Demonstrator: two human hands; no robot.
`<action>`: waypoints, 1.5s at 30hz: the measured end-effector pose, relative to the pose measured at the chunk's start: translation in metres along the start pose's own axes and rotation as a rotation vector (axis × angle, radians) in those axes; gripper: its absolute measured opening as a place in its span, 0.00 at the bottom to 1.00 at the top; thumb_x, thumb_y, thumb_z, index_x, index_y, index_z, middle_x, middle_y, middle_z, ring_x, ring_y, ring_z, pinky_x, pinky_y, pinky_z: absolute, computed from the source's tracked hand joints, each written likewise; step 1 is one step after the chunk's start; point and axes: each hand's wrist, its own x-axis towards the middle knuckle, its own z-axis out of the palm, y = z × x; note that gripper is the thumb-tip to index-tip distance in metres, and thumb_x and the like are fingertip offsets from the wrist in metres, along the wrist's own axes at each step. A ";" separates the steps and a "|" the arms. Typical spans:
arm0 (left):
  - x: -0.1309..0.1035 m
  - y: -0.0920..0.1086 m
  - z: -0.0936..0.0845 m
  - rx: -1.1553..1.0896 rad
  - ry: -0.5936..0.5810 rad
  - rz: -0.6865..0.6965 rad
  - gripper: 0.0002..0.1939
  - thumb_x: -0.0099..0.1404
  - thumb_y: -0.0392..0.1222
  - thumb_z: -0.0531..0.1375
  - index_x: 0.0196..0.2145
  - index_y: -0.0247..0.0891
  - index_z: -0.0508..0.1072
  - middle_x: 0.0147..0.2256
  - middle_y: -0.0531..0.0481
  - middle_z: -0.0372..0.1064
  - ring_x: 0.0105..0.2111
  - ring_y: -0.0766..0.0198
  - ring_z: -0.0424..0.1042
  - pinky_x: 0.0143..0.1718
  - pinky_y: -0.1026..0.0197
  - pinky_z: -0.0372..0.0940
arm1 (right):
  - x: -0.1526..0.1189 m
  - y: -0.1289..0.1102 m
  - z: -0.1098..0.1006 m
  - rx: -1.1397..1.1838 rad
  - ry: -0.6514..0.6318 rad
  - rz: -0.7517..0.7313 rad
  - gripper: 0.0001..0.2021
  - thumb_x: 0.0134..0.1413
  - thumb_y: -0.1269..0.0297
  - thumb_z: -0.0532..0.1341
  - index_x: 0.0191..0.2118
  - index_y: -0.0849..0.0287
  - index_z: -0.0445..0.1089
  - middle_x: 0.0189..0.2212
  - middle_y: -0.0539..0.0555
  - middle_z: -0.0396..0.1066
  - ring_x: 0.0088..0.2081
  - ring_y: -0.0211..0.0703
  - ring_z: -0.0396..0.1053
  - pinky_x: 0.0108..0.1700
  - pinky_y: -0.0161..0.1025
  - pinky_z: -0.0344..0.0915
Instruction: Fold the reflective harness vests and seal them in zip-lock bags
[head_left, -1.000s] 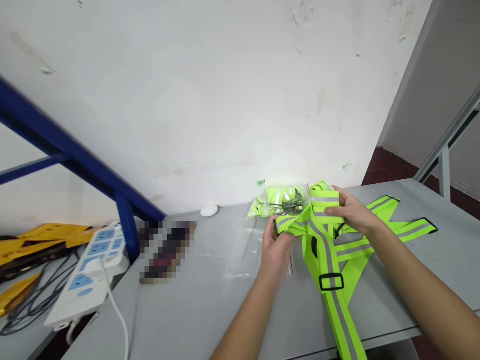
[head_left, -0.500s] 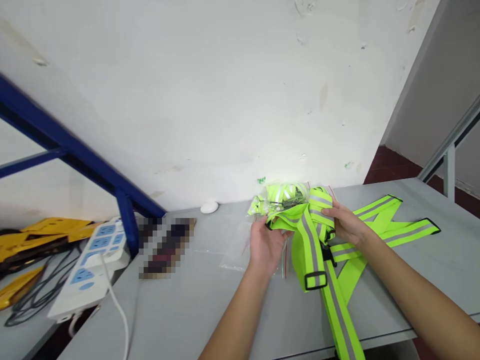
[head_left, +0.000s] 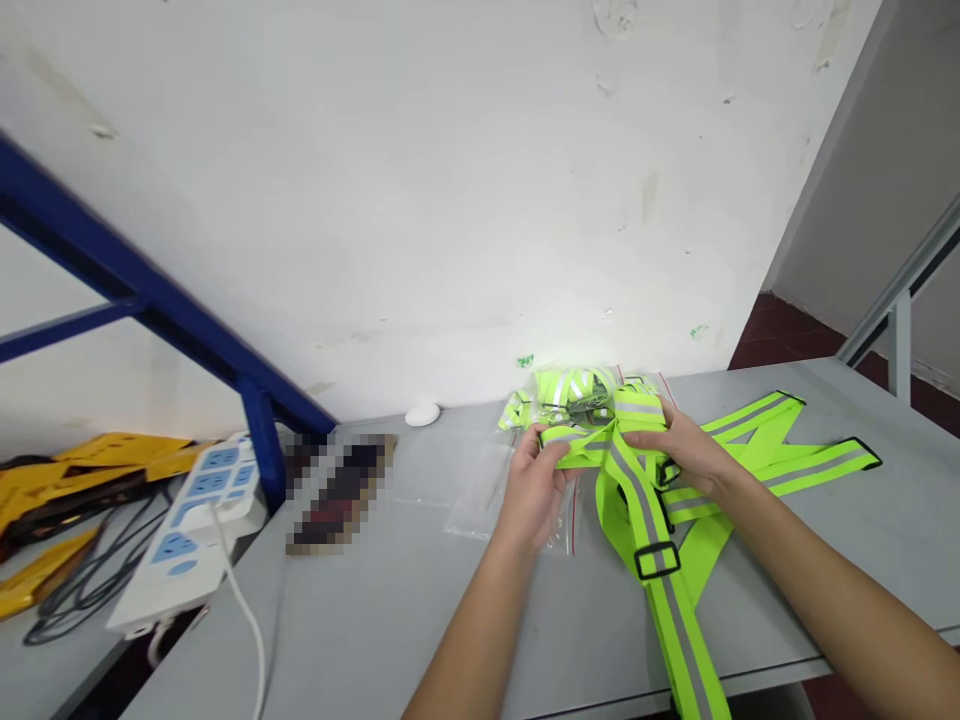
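A lime-green reflective strap harness (head_left: pixel 636 490) with grey stripes and black buckles is between my hands. My left hand (head_left: pixel 534 490) pinches one band of it between thumb and fingers. On the other side my right hand (head_left: pixel 686 447) grips a bunched, folded part, thumb on top. One strap with a black slider buckle (head_left: pixel 657 560) hangs toward the table's front edge. More crossed green straps (head_left: pixel 780 455) lie flat to the right, partly under my right forearm. Behind my hands sit clear bags of packed green straps (head_left: pixel 574 392).
Clear plastic bags (head_left: pixel 480 495) lie left of my left hand. A white oval object (head_left: pixel 422 414) rests by the wall. Further left are a blurred-out item (head_left: pixel 341 495), a white power strip (head_left: pixel 195 530), a blue metal frame (head_left: pixel 195 335) and yellow items (head_left: pixel 82 470). The grey table (head_left: pixel 390 640) meets the wall.
My left hand has drawn its band straighter and turned so the thumb is on top. My right thumb has moved left over the bunch. The slider buckle has shifted right.
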 end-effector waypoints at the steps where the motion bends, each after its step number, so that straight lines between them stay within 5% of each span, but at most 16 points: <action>1: 0.002 0.000 -0.001 0.023 0.028 0.017 0.12 0.52 0.38 0.63 0.33 0.39 0.63 0.34 0.53 0.71 0.33 0.64 0.72 0.36 0.58 0.70 | 0.000 -0.001 0.000 -0.046 0.018 -0.063 0.33 0.40 0.60 0.72 0.54 0.52 0.62 0.48 0.54 0.73 0.47 0.49 0.72 0.47 0.44 0.70; 7: 0.000 -0.014 0.006 0.313 0.154 0.414 0.14 0.55 0.35 0.61 0.35 0.42 0.58 0.41 0.50 0.68 0.40 0.64 0.70 0.35 0.64 0.66 | -0.005 0.000 0.013 -0.428 0.237 -0.365 0.30 0.47 0.60 0.66 0.56 0.52 0.59 0.49 0.55 0.70 0.48 0.52 0.69 0.47 0.48 0.68; 11: -0.018 -0.038 0.027 0.435 0.062 0.612 0.16 0.62 0.38 0.60 0.46 0.43 0.61 0.51 0.43 0.63 0.54 0.57 0.64 0.50 0.54 0.64 | -0.011 0.007 0.027 -0.554 0.268 -0.398 0.30 0.53 0.63 0.59 0.62 0.49 0.53 0.54 0.57 0.66 0.52 0.57 0.67 0.51 0.54 0.65; 17: -0.038 -0.049 0.038 0.439 -0.204 0.557 0.25 0.71 0.47 0.48 0.64 0.49 0.49 0.68 0.46 0.39 0.67 0.52 0.44 0.61 0.47 0.56 | -0.017 0.012 0.030 -0.379 0.178 -0.402 0.37 0.54 0.69 0.55 0.68 0.49 0.39 0.64 0.55 0.53 0.62 0.51 0.56 0.62 0.52 0.54; 20: -0.038 -0.041 0.034 0.418 -0.213 0.484 0.27 0.71 0.48 0.47 0.66 0.52 0.46 0.69 0.52 0.36 0.68 0.54 0.35 0.66 0.47 0.47 | -0.016 0.015 0.021 -0.233 0.029 -0.333 0.37 0.56 0.70 0.53 0.68 0.46 0.37 0.68 0.47 0.44 0.68 0.45 0.43 0.66 0.50 0.46; 25: -0.032 -0.025 0.024 0.431 -0.245 0.394 0.37 0.66 0.38 0.55 0.66 0.58 0.42 0.68 0.51 0.40 0.66 0.53 0.46 0.60 0.46 0.59 | -0.018 0.016 0.011 -0.172 -0.141 -0.239 0.44 0.56 0.60 0.61 0.68 0.42 0.29 0.70 0.47 0.35 0.69 0.46 0.30 0.66 0.51 0.45; 28: -0.026 -0.017 0.016 0.539 -0.256 0.383 0.32 0.66 0.35 0.53 0.64 0.55 0.53 0.64 0.50 0.54 0.62 0.55 0.58 0.57 0.50 0.63 | -0.020 0.013 0.013 -0.200 -0.164 -0.215 0.52 0.52 0.58 0.66 0.68 0.44 0.23 0.68 0.54 0.41 0.68 0.49 0.42 0.64 0.51 0.52; 32: -0.018 -0.013 0.005 0.802 -0.123 0.617 0.17 0.66 0.36 0.55 0.49 0.52 0.74 0.43 0.52 0.76 0.41 0.59 0.75 0.42 0.56 0.69 | -0.019 0.010 0.021 -0.163 -0.138 -0.244 0.45 0.51 0.57 0.67 0.67 0.46 0.38 0.61 0.55 0.60 0.60 0.50 0.60 0.59 0.49 0.60; 37: -0.013 -0.013 0.002 0.968 0.031 0.920 0.10 0.62 0.38 0.61 0.37 0.52 0.79 0.33 0.51 0.74 0.33 0.59 0.69 0.34 0.56 0.63 | -0.020 0.006 0.028 -0.152 -0.155 -0.264 0.34 0.50 0.58 0.67 0.61 0.50 0.54 0.54 0.54 0.67 0.55 0.50 0.66 0.56 0.48 0.63; 41: -0.009 -0.013 0.005 0.972 0.097 0.877 0.07 0.61 0.40 0.62 0.34 0.49 0.80 0.41 0.46 0.66 0.43 0.54 0.62 0.42 0.54 0.63 | -0.023 0.004 0.027 -0.142 -0.182 -0.232 0.33 0.50 0.56 0.67 0.60 0.48 0.56 0.55 0.53 0.67 0.57 0.51 0.63 0.57 0.47 0.62; 45: -0.008 -0.016 0.010 0.915 0.059 0.694 0.05 0.63 0.42 0.60 0.32 0.44 0.77 0.47 0.45 0.60 0.48 0.54 0.61 0.43 0.54 0.65 | -0.021 0.008 0.031 0.005 -0.147 -0.158 0.23 0.55 0.52 0.63 0.55 0.48 0.62 0.55 0.51 0.67 0.56 0.49 0.64 0.55 0.43 0.64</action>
